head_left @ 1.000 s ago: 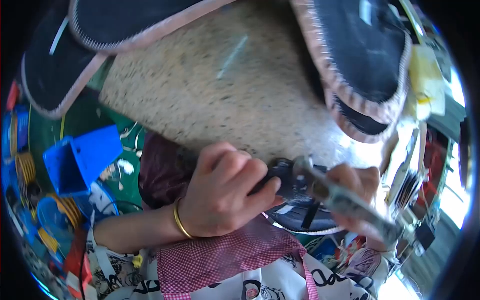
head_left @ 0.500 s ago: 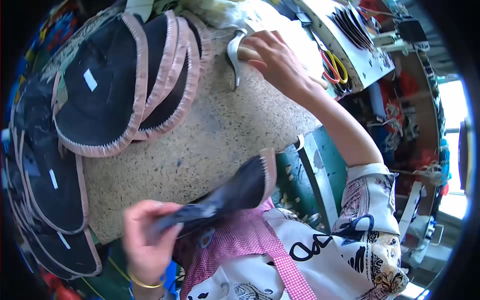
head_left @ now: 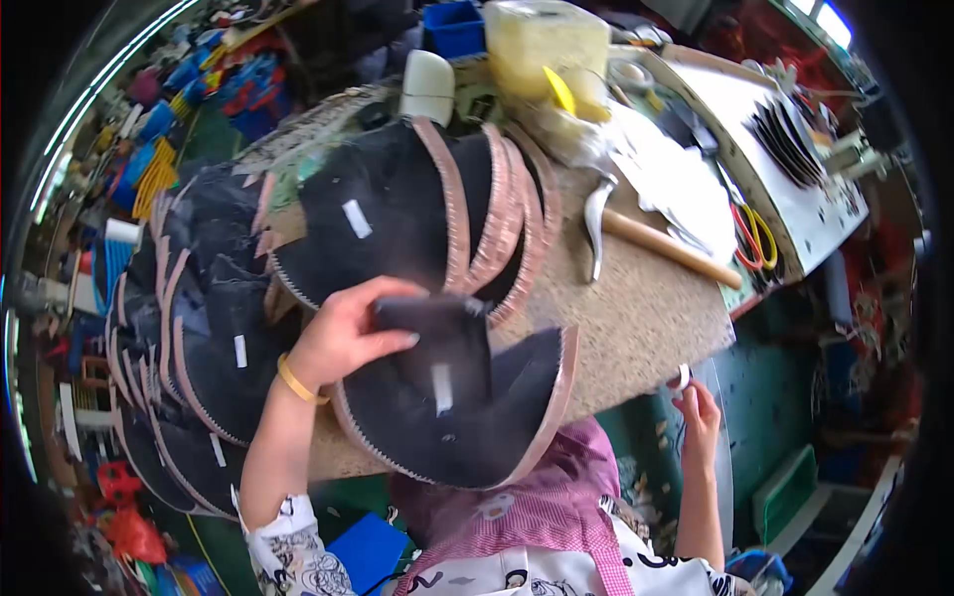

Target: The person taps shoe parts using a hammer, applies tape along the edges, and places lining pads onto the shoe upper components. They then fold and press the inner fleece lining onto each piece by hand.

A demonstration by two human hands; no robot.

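My left hand (head_left: 348, 338), with a gold bangle at its wrist, grips the upper edge of a black curved piece (head_left: 497, 422) that has a pinkish pleated border and a white label. That piece hangs over the table's near edge. My right hand (head_left: 699, 402) is low at the right, off the table's edge, its fingers closed round a small white item. A hammer (head_left: 666, 246) with a wooden handle lies on the speckled tabletop (head_left: 646, 333). Similar bordered black pieces (head_left: 388, 214) overlap behind my left hand.
More black pieces (head_left: 229, 328) are piled at the left. Scissors (head_left: 755, 238) with red and yellow handles lie at the right, near a white side table (head_left: 835, 214) holding dark curved pieces. At the back stand a translucent container (head_left: 542, 45) and a white cup-like object (head_left: 427, 87).
My right hand has left the hammer and moved down past the table's edge. My left hand has raised the black piece over the table, where it now lies spread out. The view has shifted.
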